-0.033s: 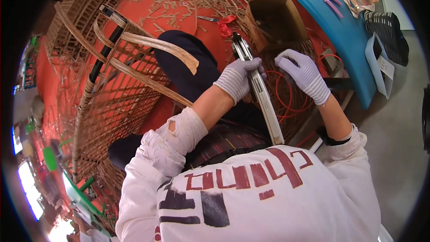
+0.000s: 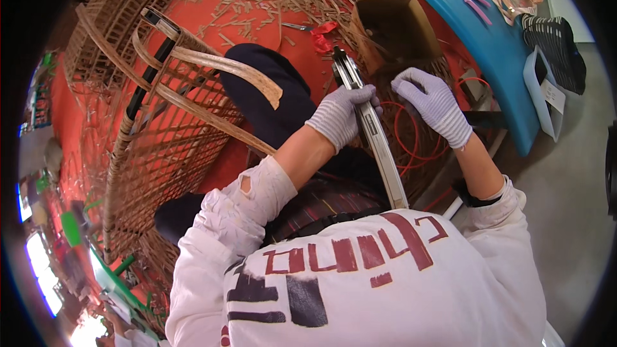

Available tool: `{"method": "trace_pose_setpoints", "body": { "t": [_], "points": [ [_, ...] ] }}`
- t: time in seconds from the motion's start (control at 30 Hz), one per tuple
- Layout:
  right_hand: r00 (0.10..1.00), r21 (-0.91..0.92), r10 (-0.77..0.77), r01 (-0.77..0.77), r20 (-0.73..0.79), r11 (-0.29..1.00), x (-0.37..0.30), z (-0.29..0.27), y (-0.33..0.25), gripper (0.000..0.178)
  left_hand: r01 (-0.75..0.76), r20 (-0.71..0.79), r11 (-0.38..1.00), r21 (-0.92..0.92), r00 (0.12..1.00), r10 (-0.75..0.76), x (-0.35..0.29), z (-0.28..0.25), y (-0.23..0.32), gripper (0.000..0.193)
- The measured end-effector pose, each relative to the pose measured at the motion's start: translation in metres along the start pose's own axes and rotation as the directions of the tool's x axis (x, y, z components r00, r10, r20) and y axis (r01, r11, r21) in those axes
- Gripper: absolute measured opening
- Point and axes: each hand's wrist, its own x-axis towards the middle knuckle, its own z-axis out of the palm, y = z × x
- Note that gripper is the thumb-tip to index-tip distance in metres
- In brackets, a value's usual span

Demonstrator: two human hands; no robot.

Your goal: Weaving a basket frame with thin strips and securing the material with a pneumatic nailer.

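Across my lap lies a long silver-and-black nail or staple gun [image 2: 383, 155], its rail pointing away from me. My left hand [image 2: 339, 115], in a pale lilac knit glove, is closed round the gun's rail. Just to the right is my right hand [image 2: 433, 104], gloved the same way, raised and apart from the gun. Its fingers are curled into a pinch; anything between them is too small to make out. At the left stands a woven lattice basket [image 2: 168, 154] with bent strips. One loose strip end [image 2: 254, 76] reaches over my dark trouser leg.
A brown open box [image 2: 392, 32] stands beyond my hands. A red hose [image 2: 411, 162] coils under my right hand. The blue table [image 2: 463, 45] holds pink-handled pliers [image 2: 475, 5]. Cut strips [image 2: 247, 9] litter the red floor. Another basket [image 2: 116, 26] stands far left.
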Motion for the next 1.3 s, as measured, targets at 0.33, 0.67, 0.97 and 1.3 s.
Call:
{"method": "trace_pose_setpoints", "body": {
  "t": [0.33,0.67,0.97,1.3],
  "points": [
    [0.946,0.135,-0.262,0.239,0.190,0.961,0.046,0.007,0.006,0.074,-0.073,0.155,0.991,-0.113,0.984,0.090,-0.026,0.003,-0.005,0.032],
    [0.926,0.017,-0.266,0.272,0.267,0.962,0.100,0.018,0.004,0.086,-0.097,0.089,0.910,-0.403,0.986,0.144,0.014,-0.015,0.024,0.025],
    [0.808,0.112,-0.205,0.172,0.552,0.979,0.130,0.032,0.005,0.098,0.017,0.246,0.890,-0.456,0.963,0.108,-0.011,-0.008,0.022,0.046],
    [0.940,0.148,-0.258,0.229,0.224,0.962,0.131,0.046,-0.006,0.044,-0.042,-0.022,0.977,-0.209,0.999,0.038,-0.034,0.020,0.021,0.044]
  ]
}}
